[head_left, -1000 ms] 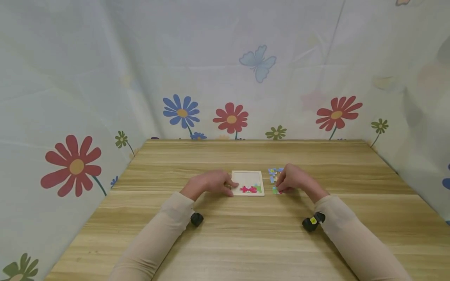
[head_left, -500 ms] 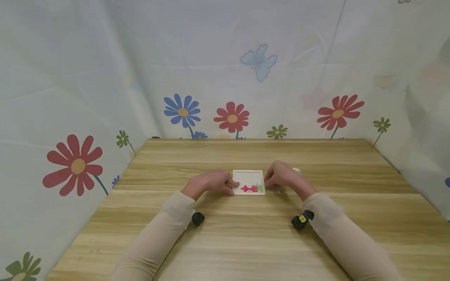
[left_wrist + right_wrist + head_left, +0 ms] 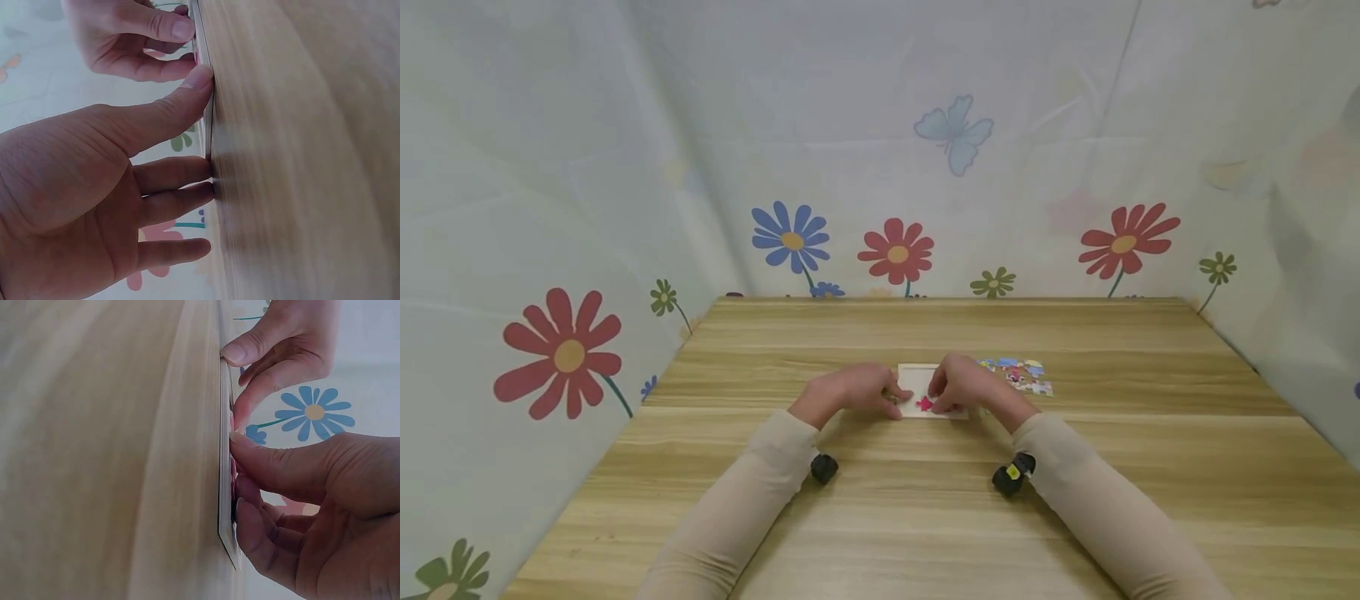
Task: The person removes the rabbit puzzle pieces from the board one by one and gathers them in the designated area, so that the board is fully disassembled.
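Observation:
A shallow, light-coloured puzzle tray [image 3: 917,367] lies on the table between both hands. My left hand [image 3: 857,387] holds its left side, the thumb at the near corner and the index finger reaching over the rim. In the left wrist view that thumb [image 3: 199,76] rests on the tray's edge, the other fingers low by the tabletop. Over the tray's right part my right hand [image 3: 962,383] pinches a puzzle piece, mostly hidden by the fingers. A pink puzzle piece [image 3: 924,403] shows inside, left of these fingertips. In the right wrist view the right thumb [image 3: 247,447] is close over pink pieces.
Several loose, colourful puzzle pieces [image 3: 1015,375] lie to the right of the tray, partly behind the right wrist. The wooden table [image 3: 880,517] ends at a flower-printed curtain [image 3: 820,100] at the back and sides. A black wrist camera [image 3: 1009,477] sits under each forearm.
My right hand has moved left from the loose pieces to over the tray, now covering its right part. More loose pieces show behind it. The left hand has stayed on the tray.

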Demonstrator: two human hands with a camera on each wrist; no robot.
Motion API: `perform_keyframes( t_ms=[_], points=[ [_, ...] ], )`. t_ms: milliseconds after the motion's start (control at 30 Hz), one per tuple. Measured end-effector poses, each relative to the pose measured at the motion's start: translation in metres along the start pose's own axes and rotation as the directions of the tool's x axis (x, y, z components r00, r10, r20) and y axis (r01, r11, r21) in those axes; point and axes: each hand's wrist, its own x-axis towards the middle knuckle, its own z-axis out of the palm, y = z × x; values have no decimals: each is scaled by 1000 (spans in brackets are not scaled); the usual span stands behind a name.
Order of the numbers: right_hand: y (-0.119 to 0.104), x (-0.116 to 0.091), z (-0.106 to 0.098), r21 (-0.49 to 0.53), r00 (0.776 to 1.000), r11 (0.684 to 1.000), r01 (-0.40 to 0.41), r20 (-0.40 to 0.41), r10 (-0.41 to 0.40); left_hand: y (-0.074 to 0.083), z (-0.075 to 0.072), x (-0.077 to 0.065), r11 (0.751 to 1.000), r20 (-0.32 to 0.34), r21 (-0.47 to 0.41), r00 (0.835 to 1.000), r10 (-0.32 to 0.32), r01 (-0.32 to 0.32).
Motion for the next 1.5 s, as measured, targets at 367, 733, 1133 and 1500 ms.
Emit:
perform_keyframes(
  t_ms=[367,733,1133,1500],
  points=[
    [2,0,-2,53,1000,999,10,-20,-9,2,-4,-1,1000,4,17,1000,2,-2],
    [7,1,0,81,997,996,43,-62,-37,3,-3,-1,998,16,60,999,35,-36],
    [8,-4,-7,140,997,987,74,-7,-74,1,-2,0,998,20,50,999,43,-43],
    [38,-24,-42,205,999,978,32,-35,-26,0,-2,0,1000,20,13,1000,12,-12]
  ],
)
